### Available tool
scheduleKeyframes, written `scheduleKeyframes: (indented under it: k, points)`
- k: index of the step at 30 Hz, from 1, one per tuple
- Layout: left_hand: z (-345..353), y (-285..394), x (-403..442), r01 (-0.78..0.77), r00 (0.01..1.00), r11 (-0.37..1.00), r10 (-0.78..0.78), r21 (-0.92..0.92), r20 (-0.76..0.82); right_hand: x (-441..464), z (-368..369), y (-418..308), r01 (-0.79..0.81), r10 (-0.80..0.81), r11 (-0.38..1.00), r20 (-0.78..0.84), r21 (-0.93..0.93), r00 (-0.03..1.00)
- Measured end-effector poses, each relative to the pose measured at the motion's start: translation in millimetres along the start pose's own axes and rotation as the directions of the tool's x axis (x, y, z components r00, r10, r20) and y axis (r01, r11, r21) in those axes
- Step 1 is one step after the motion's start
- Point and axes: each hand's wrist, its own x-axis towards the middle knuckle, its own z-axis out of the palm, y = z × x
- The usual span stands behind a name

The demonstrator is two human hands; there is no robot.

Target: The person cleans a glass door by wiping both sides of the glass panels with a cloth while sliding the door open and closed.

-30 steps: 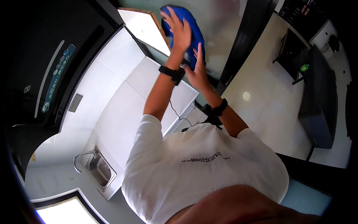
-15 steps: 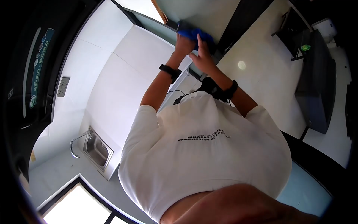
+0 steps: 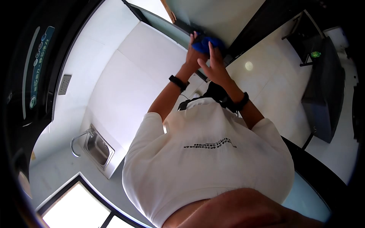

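Note:
My left hand [image 3: 194, 55] is closed on a crumpled blue cloth [image 3: 205, 45], with its fingertips showing along the cloth's left side. Close beside it, my right hand [image 3: 217, 70] is open, its thumb held apart and a long finger reaching over the cloth's lower edge. Whether that finger presses on the cloth I cannot tell. Both hands are at the dark frame bordering a pale grey-green panel [image 3: 216, 17]. Each wrist has a black band.
To the left runs a white countertop [image 3: 118, 72] with a steel sink [image 3: 99, 147] and a curved faucet [image 3: 76, 142]. A socket strip [image 3: 65, 84] is on the wall. Across the tiled floor [image 3: 266, 83] at right stands a dark grey cabinet-like piece [image 3: 323, 91].
Both hands and the blue cloth have shifted slightly right and down in the view. My left fingertips now show beside the cloth. The whole view has shifted a little too.

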Motion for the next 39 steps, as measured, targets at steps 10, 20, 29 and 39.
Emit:
scheduleKeyframes:
  k: [10, 20, 29, 39]
  points:
    - [13, -75, 16, 0.182, 0.980, 0.933, -0.199, -0.309, -0.025, 42, 38, 11, 0.071, -0.068, 0.995, -0.042, 0.064, 0.997]
    - [-44, -77, 0, 0.503, 0.640, -0.137, -0.605, -0.853, 0.474, 129, 61, -13, 0.159, -0.098, 0.929, -0.192, 0.333, 0.976]
    - [-56, -80, -5, 0.587, 0.465, -0.323, -0.616, -0.742, 0.636, 141, 78, -6, 0.034, 0.017, 0.941, -0.147, 0.337, 0.989]
    - [-109, -89, 33, 0.598, 0.547, -0.270, -0.551, -0.755, 0.630, 165, 62, -24, -0.034, 0.057, 0.959, -0.073, 0.280, 0.996]
